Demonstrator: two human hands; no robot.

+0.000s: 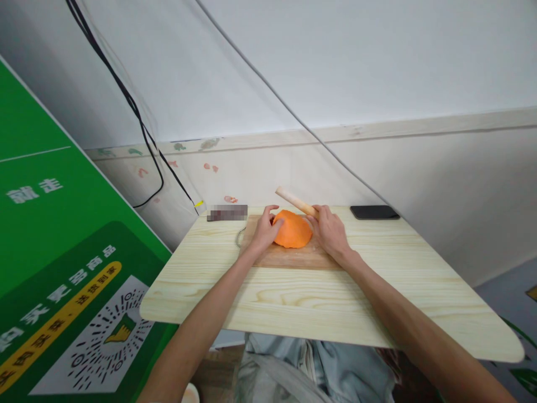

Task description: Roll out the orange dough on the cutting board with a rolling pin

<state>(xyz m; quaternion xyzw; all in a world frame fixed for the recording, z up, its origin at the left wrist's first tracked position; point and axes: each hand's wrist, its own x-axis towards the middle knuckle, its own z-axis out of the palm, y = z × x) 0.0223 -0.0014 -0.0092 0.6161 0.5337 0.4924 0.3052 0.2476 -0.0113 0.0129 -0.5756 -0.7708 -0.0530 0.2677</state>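
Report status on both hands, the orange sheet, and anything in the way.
Left hand holding orange sheet by left edge. Right hand gripping wooden rod at one end. Phone apart, right of cutting board.

Phone [375, 212] flat on table [436, 296], far right. Blurred-out item [227, 212] far left. Green sign [46, 129] with printed code [96, 344] at left. Black cables [133, 105] and grey cable [300, 120] along wall [398, 56]. Leaves [525, 382] lower right.
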